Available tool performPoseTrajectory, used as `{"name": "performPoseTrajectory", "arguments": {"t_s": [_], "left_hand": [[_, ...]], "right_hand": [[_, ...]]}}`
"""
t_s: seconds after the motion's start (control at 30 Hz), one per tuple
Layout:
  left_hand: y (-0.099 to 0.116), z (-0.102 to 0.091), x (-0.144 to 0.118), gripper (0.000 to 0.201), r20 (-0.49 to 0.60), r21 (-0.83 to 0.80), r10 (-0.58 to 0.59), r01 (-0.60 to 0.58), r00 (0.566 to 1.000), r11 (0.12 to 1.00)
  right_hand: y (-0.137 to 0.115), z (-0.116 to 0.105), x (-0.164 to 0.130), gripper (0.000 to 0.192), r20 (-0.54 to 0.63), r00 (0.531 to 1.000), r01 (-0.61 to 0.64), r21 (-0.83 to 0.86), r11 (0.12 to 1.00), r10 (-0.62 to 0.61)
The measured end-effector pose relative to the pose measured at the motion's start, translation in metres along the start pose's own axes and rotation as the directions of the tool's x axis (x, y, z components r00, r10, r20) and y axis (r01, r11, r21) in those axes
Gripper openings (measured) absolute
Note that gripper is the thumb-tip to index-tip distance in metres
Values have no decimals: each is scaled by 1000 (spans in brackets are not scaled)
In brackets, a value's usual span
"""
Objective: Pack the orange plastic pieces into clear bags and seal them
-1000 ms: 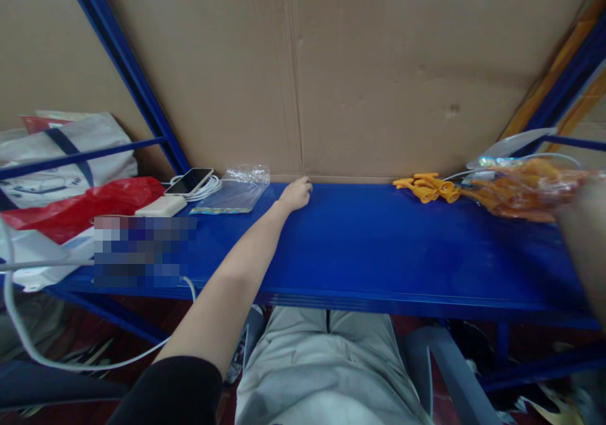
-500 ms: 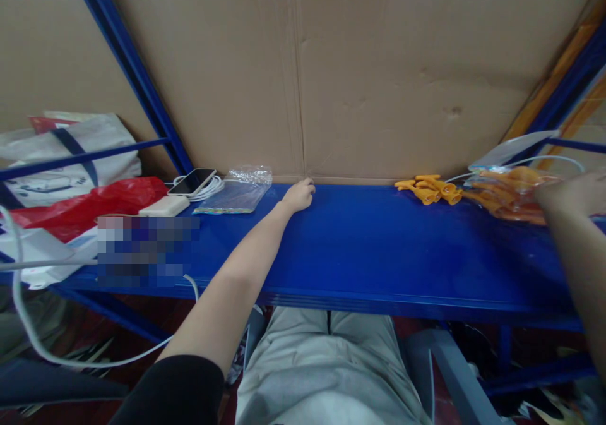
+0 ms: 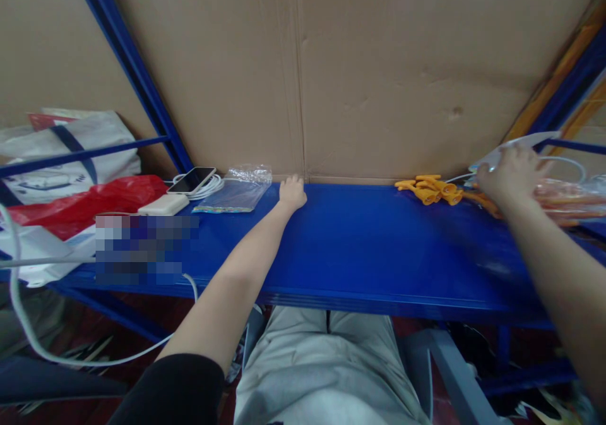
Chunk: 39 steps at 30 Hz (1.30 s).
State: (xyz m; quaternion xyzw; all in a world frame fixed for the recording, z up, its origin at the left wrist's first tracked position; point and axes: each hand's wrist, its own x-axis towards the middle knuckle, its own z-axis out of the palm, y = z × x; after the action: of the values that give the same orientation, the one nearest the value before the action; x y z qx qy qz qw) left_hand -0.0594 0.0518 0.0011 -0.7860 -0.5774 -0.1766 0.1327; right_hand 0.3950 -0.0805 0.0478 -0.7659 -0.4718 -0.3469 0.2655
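My left hand (image 3: 291,193) rests palm down on the blue shelf (image 3: 360,248) at its back edge, against the cardboard wall, holding nothing. My right hand (image 3: 509,173) reaches to the far right and lies over a clear plastic bag (image 3: 570,196) of orange pieces, its fingers spread on the bag's top. Whether it grips the bag is unclear. Several loose orange plastic pieces (image 3: 428,188) lie just left of that hand.
A flat clear packet (image 3: 233,194), a phone (image 3: 190,180) on a white cable, and a white power bank (image 3: 163,206) lie at the back left. A red bag (image 3: 80,205) and white bags sit further left. Blue frame bars rise on both sides.
My right hand has come in from the right edge and moved up and left onto the plastic bag. My left hand has shifted slightly left and flattened.
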Motion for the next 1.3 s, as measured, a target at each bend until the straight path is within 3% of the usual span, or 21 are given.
{"name": "performPoseTrajectory", "arguments": {"t_s": [0.1, 0.23, 0.37, 0.5, 0.63, 0.83, 0.97, 1.1, 1.23, 1.3], "left_hand": [[-6, 0, 1, 57, -3, 3, -186, 186, 983, 983], [-19, 0, 1, 67, 32, -3, -403, 403, 915, 915], [-29, -4, 0, 72, 139, 3, -528, 532, 838, 846], [-28, -8, 0, 67, 260, 32, -587, 600, 767, 799], [-16, -13, 0, 60, 249, 42, -514, 521, 821, 853], [8, -24, -4, 41, 261, 104, -294, 276, 920, 956], [23, -30, -7, 38, 259, 161, -134, 95, 956, 982], [36, -34, -10, 37, 267, 164, -81, 37, 960, 986], [42, -34, -13, 37, 248, 124, -106, 77, 963, 989], [40, -33, -13, 40, 237, 118, -152, 127, 960, 985]], "right_hand": [[-50, -17, 2, 59, 167, 986, -53, 138, 989, 29], [-99, -19, -11, 53, 296, 945, 87, 191, 978, -142], [-113, 3, -37, 46, 368, 873, 290, 136, 947, -320], [-108, 19, -52, 46, 464, 810, 359, 89, 929, -357], [-108, 19, -54, 51, 534, 775, 342, 94, 935, -337], [-116, 20, -58, 51, 534, 820, 221, 32, 975, -204], [-115, 23, -58, 52, 553, 823, 168, -20, 986, -129], [-110, 28, -55, 46, 517, 829, 243, 14, 970, -215], [-108, 34, -55, 38, 416, 818, 367, 155, 917, -398], [-112, 37, -56, 36, 356, 789, 433, 258, 864, -501]]}}
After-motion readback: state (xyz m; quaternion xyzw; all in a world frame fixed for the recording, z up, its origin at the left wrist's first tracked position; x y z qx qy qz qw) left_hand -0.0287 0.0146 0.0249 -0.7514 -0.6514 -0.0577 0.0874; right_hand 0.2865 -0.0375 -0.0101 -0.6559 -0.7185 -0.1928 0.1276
